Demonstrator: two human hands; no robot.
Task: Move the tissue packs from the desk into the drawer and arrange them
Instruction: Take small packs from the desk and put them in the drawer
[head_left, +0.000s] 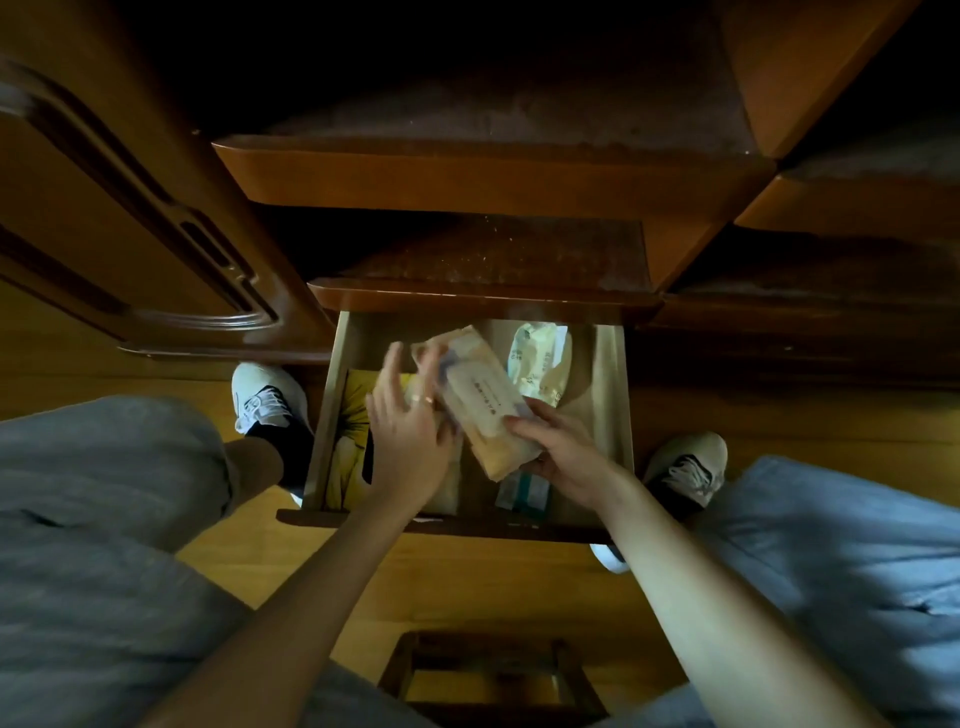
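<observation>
Below me an open wooden drawer (615, 395) is pulled out. Over its middle I hold a long beige tissue pack (480, 402), tilted. My right hand (563, 449) grips its near end, fingers curled around it. My left hand (410, 431), wearing a ring, touches the pack's left side with straight fingers. Another pale tissue pack (537, 364) lies at the drawer's far right. A white and blue pack (522, 493) lies at the near edge under my right hand. A further beige pack lies beneath my left hand, mostly hidden.
A yellow item (350, 441) fills the drawer's left side. Two wooden shelves or desk edges (488, 176) jut out above the drawer. A cabinet door (130, 208) stands on the left. My knees and shoes flank the drawer; a wooden stool (493, 675) is below.
</observation>
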